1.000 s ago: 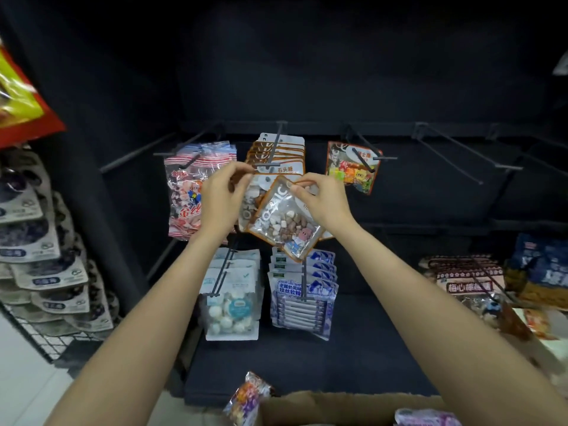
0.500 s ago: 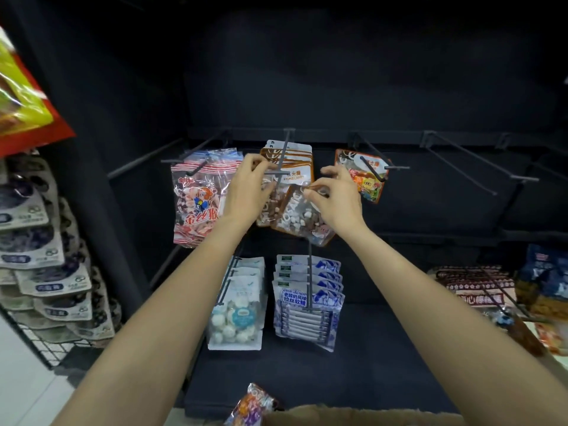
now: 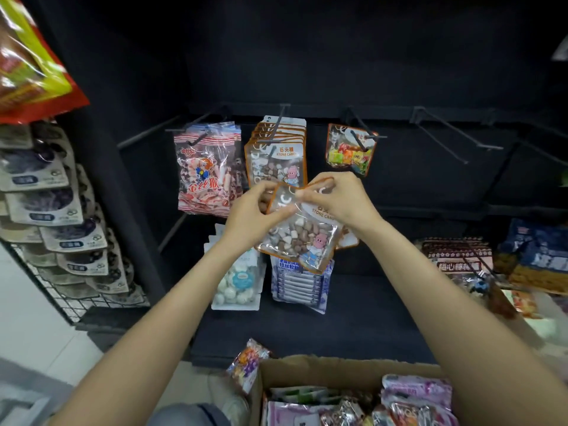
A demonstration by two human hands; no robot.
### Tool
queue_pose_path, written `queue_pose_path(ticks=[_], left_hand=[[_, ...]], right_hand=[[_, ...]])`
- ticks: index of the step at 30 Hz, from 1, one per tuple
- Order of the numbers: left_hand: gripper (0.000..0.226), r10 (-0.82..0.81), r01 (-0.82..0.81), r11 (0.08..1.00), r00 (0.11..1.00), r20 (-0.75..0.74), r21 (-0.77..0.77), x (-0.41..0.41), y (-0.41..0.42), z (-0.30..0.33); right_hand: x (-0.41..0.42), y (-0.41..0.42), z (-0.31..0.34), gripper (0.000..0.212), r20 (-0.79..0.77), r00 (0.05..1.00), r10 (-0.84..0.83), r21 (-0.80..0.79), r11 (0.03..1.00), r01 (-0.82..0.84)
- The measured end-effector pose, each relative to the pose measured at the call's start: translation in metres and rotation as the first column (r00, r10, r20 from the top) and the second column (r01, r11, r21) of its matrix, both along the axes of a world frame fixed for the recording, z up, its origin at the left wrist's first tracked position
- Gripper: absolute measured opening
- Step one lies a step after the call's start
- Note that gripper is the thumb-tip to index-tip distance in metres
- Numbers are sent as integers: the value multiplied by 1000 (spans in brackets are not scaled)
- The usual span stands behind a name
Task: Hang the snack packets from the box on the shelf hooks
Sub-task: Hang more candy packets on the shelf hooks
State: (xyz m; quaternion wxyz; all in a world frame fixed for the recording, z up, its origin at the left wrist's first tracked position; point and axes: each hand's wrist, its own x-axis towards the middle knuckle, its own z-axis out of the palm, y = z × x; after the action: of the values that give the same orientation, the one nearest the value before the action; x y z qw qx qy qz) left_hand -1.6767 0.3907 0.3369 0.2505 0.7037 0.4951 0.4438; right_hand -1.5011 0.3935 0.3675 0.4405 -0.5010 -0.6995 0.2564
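Observation:
I hold a clear stone candy packet (image 3: 302, 235) with an orange rim in both hands, in front of the shelf and below the top hook row. My left hand (image 3: 250, 221) pinches its upper left edge and my right hand (image 3: 341, 199) pinches its top by the hang hole. Behind it, a stack of the same stone candy packets (image 3: 278, 149) hangs on a middle hook (image 3: 278, 124). The cardboard box (image 3: 322, 368) sits at the bottom, holding several more snack packets (image 3: 415, 395).
Red-striped candy bags (image 3: 207, 170) hang left of the stack, a small fruit candy packet (image 3: 350, 150) to its right. Bare hooks (image 3: 455, 133) stick out at the right. White mints (image 3: 236, 281) and blue packets (image 3: 299, 284) hang on the lower row. Side racks hold more packets.
A packet now hangs at the front of the stack. Both hands have dropped down and toward me and hold another stone candy packet. The view has tilted down, showing the box.

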Motion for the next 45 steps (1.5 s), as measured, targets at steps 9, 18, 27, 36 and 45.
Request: queue_pose_path(ticks=[9,18,27,36,45], left_hand=[[33,-16,36,995,975,223,-88,-11,-11,0],[6,64,-24,994,911,407,-103,-14,-29,-12],[19,60,-78,992,984,166,103,-52,-13,-15],[9,44,-49,999,953,299,7,-41,26,-3],[14,189,-212,971,964,187,112,-32,65,-1]], right_hand=[[40,-27,-8,23,-285,951,123,-195,964,-183],[40,-31,-22,20,-166,975,146,-374,906,-199],[-2,7,-27,13,-242,960,-143,-36,990,138],[-34,45,-21,25,-76,989,-129,232,962,144],[-40,83,-32,21,22,976,-215,449,875,183]])
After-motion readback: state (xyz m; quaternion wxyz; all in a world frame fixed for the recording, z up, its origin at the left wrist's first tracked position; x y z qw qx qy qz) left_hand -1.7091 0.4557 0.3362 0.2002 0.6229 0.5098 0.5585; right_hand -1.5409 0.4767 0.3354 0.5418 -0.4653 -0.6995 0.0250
